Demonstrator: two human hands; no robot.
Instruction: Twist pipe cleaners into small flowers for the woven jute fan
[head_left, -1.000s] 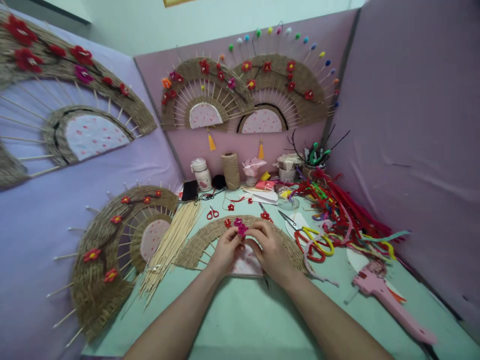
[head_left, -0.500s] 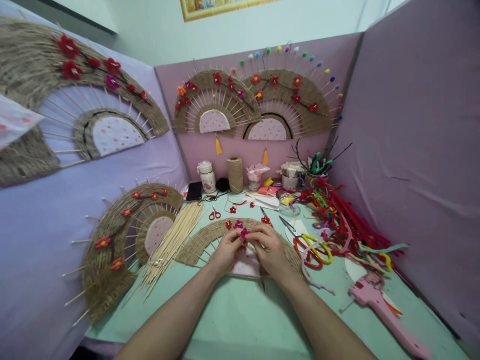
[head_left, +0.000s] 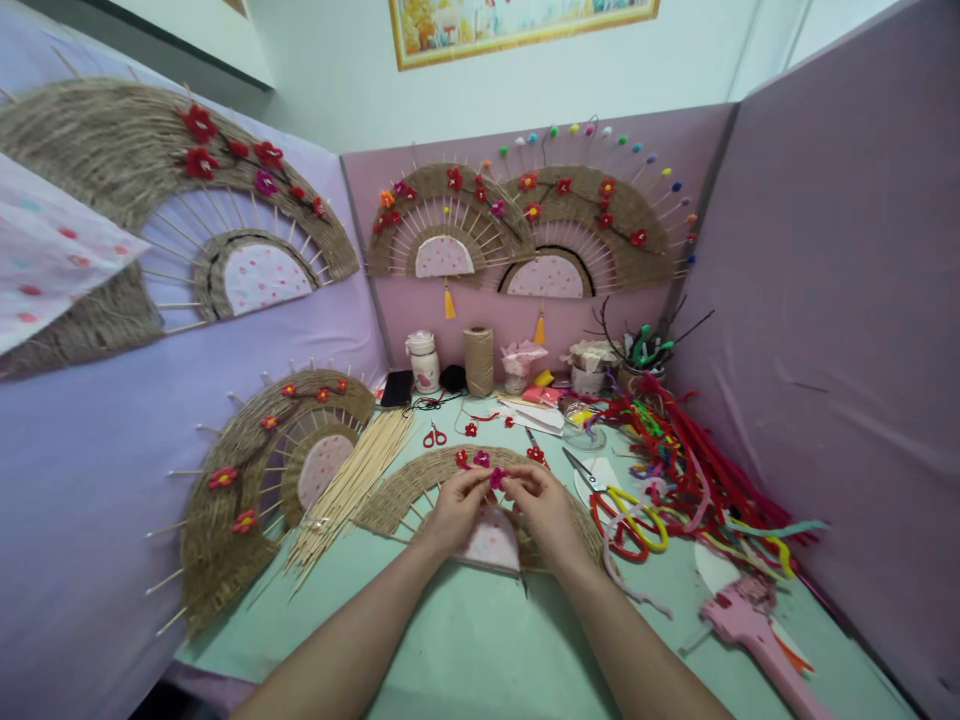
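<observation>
My left hand (head_left: 456,507) and right hand (head_left: 549,512) meet over a half-round twine fan (head_left: 405,490) lying on the bench (head_left: 480,640). The fingers of both are closed on a small pink flower (head_left: 496,478), pinched between them just above the fan's woven band. I seem to be shaping its petals, though it is too small to be sure. The next move calls for a light, steady pinch. Since a second ago the grip is unchanged, but my head has tilted up.

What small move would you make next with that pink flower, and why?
Probably press the pink flower down onto the woven fan, next to the red flower lying on it: the left hand and right hand both pinch it over the fan's band.
</observation>
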